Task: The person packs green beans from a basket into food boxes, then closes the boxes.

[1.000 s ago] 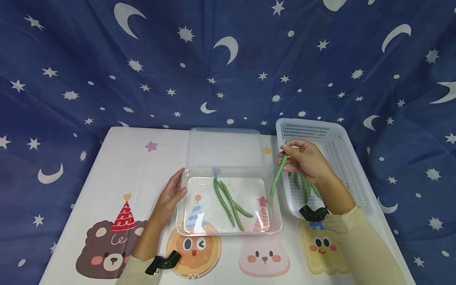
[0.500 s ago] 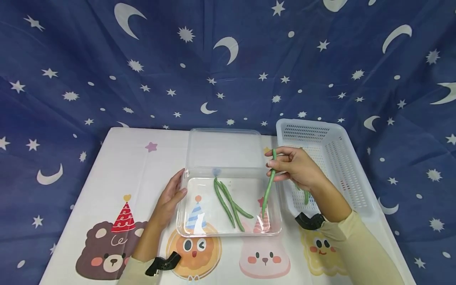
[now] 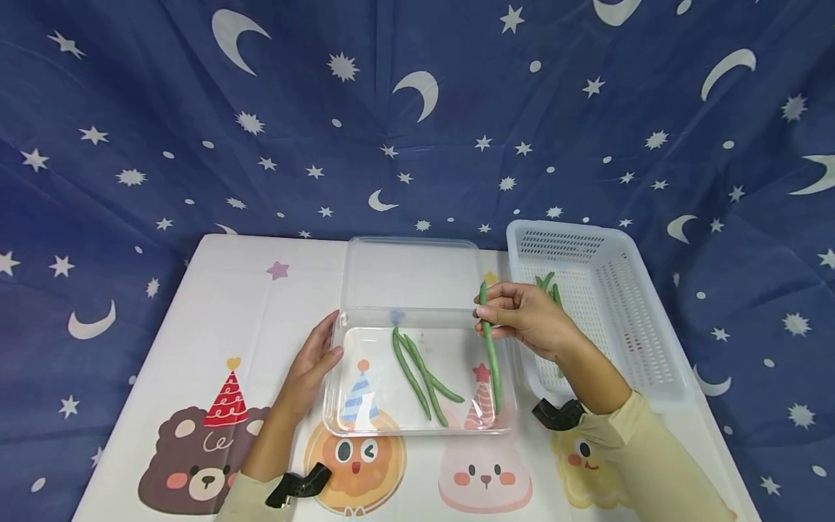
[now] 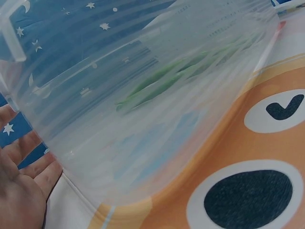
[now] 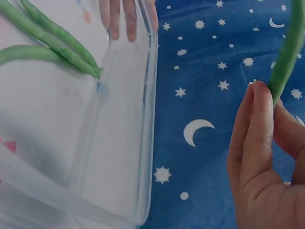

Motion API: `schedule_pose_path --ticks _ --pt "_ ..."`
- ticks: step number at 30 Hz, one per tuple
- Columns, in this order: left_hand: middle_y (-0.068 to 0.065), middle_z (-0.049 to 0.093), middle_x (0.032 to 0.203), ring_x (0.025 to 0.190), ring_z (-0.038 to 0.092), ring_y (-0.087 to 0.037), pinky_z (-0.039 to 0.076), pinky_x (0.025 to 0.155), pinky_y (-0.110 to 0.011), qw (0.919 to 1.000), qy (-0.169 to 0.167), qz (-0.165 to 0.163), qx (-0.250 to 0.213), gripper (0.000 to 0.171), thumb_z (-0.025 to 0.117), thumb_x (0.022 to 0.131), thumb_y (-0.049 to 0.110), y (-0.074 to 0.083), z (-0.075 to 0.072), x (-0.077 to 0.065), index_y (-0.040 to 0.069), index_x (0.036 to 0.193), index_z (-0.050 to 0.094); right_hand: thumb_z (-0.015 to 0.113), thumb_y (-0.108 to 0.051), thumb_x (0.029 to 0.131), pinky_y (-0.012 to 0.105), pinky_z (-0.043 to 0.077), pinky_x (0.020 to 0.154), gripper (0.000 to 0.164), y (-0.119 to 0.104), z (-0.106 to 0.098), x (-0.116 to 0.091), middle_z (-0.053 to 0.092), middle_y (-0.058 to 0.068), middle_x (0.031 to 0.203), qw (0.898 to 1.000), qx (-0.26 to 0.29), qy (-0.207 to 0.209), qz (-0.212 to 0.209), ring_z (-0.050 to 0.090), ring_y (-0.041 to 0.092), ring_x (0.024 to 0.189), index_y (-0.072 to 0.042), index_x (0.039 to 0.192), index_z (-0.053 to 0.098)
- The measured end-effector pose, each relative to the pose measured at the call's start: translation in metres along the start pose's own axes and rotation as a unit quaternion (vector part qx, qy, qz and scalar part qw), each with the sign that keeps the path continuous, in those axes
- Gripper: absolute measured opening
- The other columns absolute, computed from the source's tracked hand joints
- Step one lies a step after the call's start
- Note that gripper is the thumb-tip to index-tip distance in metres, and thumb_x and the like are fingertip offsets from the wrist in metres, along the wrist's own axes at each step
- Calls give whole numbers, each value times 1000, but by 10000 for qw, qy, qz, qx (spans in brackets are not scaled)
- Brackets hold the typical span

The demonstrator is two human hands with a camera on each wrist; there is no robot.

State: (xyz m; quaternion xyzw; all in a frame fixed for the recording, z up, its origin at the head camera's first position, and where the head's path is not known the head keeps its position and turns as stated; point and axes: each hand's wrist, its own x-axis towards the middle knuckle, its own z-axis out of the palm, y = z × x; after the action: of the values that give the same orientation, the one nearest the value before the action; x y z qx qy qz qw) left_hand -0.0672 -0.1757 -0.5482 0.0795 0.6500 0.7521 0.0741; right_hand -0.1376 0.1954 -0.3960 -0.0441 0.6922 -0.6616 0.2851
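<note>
A clear plastic container (image 3: 417,428) sits mid-table with green beans (image 3: 417,370) lying on its floor. My left hand (image 3: 313,366) rests against its left side, thumb at the rim; in the left wrist view those fingers (image 4: 35,176) lie fairly straight along the wall. Between thumb and fingers, my right hand (image 3: 522,319) pinches one green bean (image 3: 492,362) near its upper end. That bean hangs almost upright over the container's right end. In the right wrist view the pinched bean (image 5: 288,52) rises from the fingertips, beside the container (image 5: 150,95).
A white perforated basket (image 3: 652,312) stands to the right, holding more green beans (image 3: 551,286) partly hidden behind my right hand. The container's clear lid (image 3: 411,272) lies flat behind it. A blue star-patterned cloth (image 3: 417,145) hangs at the table's back edge.
My right hand has moved left and toward me from the basket, bringing the pinched bean over the container's right end. The left hand and the beans inside the container have stayed put.
</note>
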Motion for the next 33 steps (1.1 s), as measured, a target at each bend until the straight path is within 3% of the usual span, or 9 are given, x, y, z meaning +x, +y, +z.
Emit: schedule_pose_path --ticks 2,12,21,33 --pt "-10 13 172 159 12 -35 31 113 -8 10000 -10 9 -7 64 48 106 13 1 1 0 16 164 20 65 -8 100 26 63 72 25 1 3 0 74 2 91 9999 108 -126 3 76 16 81 4 119 53" --pt "-14 14 172 158 14 -37 34 112 -10 10000 -3 67 -6 63 48 106 13 1 0 -1 16 164 21 56 -20 106 36 64 66 25 -3 20 -4 67 8 100 9995 60 -267 125 76 24 78 -7 126 47" --pt "-13 13 172 159 12 -35 32 113 -9 10000 4 37 1 64 49 106 14 3 1 0 16 163 21 71 -8 96 36 64 71 43 -7 25 -8 63 9 106 9989 -147 -433 39 76 25 88 -6 132 46" --pt "-11 14 172 158 14 -35 32 113 -9 10000 -7 16 18 64 48 106 12 1 0 0 15 164 21 69 -5 95 35 64 69 49 2 34 -11 60 12 112 9973 -226 -682 143 76 25 88 -6 138 45"
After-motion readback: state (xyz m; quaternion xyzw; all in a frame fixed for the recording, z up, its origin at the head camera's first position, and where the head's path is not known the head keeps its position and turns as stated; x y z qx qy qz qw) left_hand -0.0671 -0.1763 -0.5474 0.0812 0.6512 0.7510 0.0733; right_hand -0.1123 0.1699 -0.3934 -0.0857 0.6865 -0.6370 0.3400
